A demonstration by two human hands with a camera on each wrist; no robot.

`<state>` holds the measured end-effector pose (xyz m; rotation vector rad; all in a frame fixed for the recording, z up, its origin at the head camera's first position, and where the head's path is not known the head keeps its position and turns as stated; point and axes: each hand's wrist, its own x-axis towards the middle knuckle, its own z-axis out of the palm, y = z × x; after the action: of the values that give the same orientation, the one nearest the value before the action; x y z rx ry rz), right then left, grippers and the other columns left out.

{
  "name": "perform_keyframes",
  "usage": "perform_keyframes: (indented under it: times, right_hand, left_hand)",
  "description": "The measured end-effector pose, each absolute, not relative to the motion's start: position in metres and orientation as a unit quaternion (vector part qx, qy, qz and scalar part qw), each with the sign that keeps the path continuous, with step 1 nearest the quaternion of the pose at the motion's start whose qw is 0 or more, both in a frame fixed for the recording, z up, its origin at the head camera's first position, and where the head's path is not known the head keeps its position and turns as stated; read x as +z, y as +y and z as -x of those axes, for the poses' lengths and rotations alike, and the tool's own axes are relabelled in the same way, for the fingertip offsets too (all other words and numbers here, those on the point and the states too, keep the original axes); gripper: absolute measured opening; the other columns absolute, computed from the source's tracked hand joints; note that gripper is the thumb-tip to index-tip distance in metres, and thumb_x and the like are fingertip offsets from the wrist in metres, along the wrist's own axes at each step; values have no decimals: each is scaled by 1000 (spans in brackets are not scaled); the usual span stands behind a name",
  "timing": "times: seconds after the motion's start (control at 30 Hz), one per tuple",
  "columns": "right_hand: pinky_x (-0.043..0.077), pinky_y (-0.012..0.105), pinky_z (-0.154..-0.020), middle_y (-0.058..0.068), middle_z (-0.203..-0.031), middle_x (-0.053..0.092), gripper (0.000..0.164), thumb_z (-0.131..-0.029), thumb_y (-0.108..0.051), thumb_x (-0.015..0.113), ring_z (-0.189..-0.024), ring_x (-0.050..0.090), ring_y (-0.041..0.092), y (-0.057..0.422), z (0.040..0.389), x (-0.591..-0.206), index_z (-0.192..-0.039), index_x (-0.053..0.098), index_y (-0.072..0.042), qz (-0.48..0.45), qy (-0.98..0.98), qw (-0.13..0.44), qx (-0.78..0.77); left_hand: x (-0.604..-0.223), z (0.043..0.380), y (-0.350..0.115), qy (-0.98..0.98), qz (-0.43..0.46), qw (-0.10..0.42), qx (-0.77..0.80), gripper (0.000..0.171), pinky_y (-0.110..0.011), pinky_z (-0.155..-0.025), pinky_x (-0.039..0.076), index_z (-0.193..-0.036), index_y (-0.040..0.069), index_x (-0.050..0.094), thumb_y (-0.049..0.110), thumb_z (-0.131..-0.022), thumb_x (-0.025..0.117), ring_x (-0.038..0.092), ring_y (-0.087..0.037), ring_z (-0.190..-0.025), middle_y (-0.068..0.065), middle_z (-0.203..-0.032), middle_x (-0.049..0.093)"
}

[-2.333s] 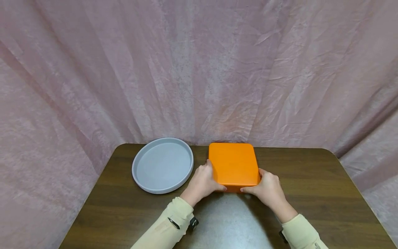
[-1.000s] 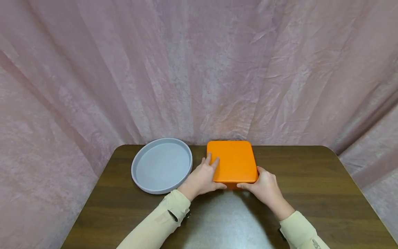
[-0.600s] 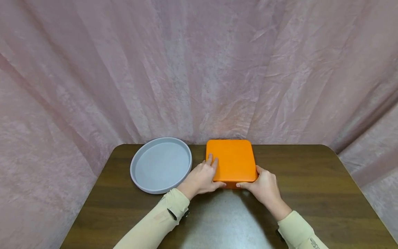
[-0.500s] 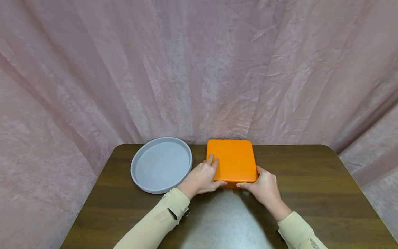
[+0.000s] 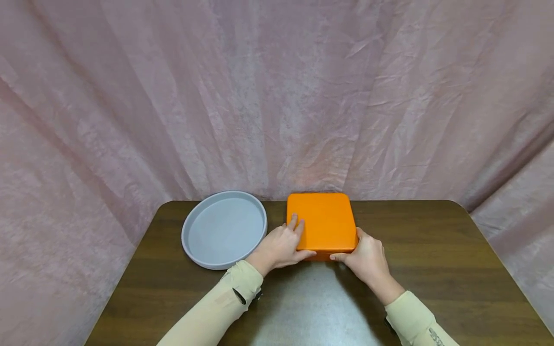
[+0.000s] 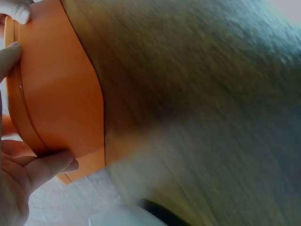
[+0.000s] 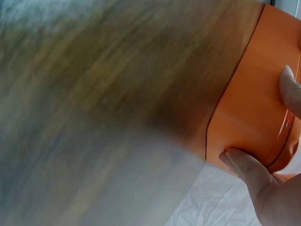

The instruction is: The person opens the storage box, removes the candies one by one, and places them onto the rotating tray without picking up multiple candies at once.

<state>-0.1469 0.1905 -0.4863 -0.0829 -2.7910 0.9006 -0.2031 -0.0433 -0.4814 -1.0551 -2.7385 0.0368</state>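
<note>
A square orange box (image 5: 326, 221) with rounded corners stands near the back of the table. In both wrist views a thin seam runs round its side just below the top, like a lid's edge. My left hand (image 5: 279, 246) grips the near left corner: two fingers lie on the top, the thumb is at the front edge, and another finger touches the left side (image 6: 59, 103). At the near right corner my right hand (image 5: 368, 254) holds the box, thumb on the front and fingers against the right side (image 7: 254, 94).
A round grey-blue tray (image 5: 225, 230) with a raised rim lies left of the box, close to my left wrist. The dark wooden table (image 5: 433, 259) has a pink curtain (image 5: 277, 96) hanging behind its far edge.
Since the earliest frame, two fingers of my left hand have moved from the box's left side onto its top. My right hand keeps its grip. Over the last half second little differs.
</note>
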Motion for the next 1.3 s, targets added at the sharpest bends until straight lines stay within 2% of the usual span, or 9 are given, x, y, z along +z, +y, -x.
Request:
perform_keyframes:
  times: [0.17,0.43,0.67,0.9,1.0,1.1,1.23,1.3]
  right_hand:
    - [47,34,-59,5,-79,64,76,-50,-51,87,-67,57,18,191,147,-484,-103,58,-6,18,-951,87,296]
    - [44,28,-55,3,-75,62,74,-54,-55,84,-62,54,14,191,148,-483,-102,57,-6,5,-952,74,298]
    - [45,30,-57,5,-78,64,72,-54,-49,86,-65,55,17,191,148,-480,-102,57,-4,14,-950,84,299]
    - [45,31,-56,5,-77,63,72,-57,-49,85,-63,55,17,190,146,-478,-104,55,-4,21,-953,66,295]
    - [47,33,-55,8,-78,63,82,-57,-49,85,-63,56,18,190,145,-477,-113,52,1,25,-956,65,286]
    - [51,39,-61,16,-90,66,94,-57,-47,86,-71,61,25,188,145,-475,-124,47,7,17,-957,82,276]
    - [51,51,-79,31,-119,58,92,-57,-41,87,-96,63,43,185,145,-474,-125,50,9,-17,-959,122,254]
    - [50,54,-82,34,-123,54,87,-57,-39,88,-102,59,48,184,146,-473,-122,53,8,-32,-961,135,241]
  left_hand:
    - [-484,201,-46,-920,372,122,32,93,-35,-80,55,-137,-1,43,74,-83,38,67,-31,-93,-25,-136,48]
    - [-485,203,-45,-907,393,140,61,90,-36,-81,55,-134,-4,45,71,-86,34,68,-29,-89,-27,-132,50]
    - [-481,204,-44,-905,395,147,65,87,-35,-80,55,-134,-2,46,70,-87,34,69,-27,-90,-25,-132,52]
    - [-480,198,-45,-930,342,137,-4,89,-34,-74,56,-133,1,48,73,-82,41,69,-30,-88,-21,-133,53]
    - [-480,194,-45,-939,308,135,-65,89,-32,-69,57,-130,1,50,74,-78,46,69,-29,-85,-22,-130,55]
    - [-480,191,-44,-943,286,136,-101,90,-31,-68,57,-127,0,52,73,-75,50,69,-29,-85,-22,-128,56]
    - [-481,190,-44,-942,279,144,-116,88,-31,-67,57,-124,0,55,73,-75,52,70,-29,-84,-22,-127,57]
    - [-482,190,-45,-940,280,150,-123,87,-30,-67,57,-123,0,55,72,-75,53,70,-29,-83,-22,-127,57]
